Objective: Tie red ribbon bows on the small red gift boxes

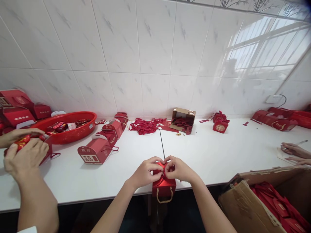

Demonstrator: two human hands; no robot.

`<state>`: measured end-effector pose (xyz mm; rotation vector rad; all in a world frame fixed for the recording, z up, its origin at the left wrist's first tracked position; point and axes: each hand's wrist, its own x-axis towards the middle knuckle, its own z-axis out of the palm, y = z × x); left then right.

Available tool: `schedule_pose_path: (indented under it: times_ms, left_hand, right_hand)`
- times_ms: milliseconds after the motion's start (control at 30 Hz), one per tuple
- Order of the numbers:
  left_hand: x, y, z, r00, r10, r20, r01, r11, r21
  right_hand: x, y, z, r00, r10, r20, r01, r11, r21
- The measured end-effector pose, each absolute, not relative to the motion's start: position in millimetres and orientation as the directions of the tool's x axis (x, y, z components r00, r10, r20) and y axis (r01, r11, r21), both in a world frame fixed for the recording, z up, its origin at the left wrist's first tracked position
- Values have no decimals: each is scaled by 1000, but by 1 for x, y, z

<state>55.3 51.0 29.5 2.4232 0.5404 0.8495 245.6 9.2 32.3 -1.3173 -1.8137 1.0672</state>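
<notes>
A small shiny red gift box (164, 190) sits at the table's front edge, its twisted rope handle (164, 201) hanging toward me. My left hand (147, 173) is closed in a pinch on the red ribbon (163, 170) at the top of the box. From the other side my right hand (180, 170) pinches the same ribbon, thumb and forefinger together. The fingertips of both hands nearly meet over the lid. Fingers partly cover the ribbon, so how it is looped cannot be made out.
Red candy boxes (94, 149) line the left, near a red basin (80, 132) of wrapped sweets. A co-worker's hands (26, 153) hold a box there. Behind are loose ribbons (147, 125), a small carton (183, 112) and a tied box (220, 125). Right: another person's hand (295, 149) with a pen, a big carton (252, 204).
</notes>
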Motion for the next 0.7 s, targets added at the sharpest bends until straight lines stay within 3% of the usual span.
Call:
schedule_pose_path:
  times_ms: [300, 433, 700]
  left_hand:
    - [30, 45, 43, 716, 595, 364, 408, -781, 474]
    - [30, 43, 38, 648, 672, 358, 417, -706, 572]
    - [40, 39, 25, 687, 683, 246, 351, -609, 711]
  right_hand:
    - [253, -11, 37, -148, 962, 230, 647, 270, -713]
    - [252, -14, 30, -112, 949, 296, 669, 292, -684]
    - [245, -13, 16, -5, 922, 387, 649, 297, -701]
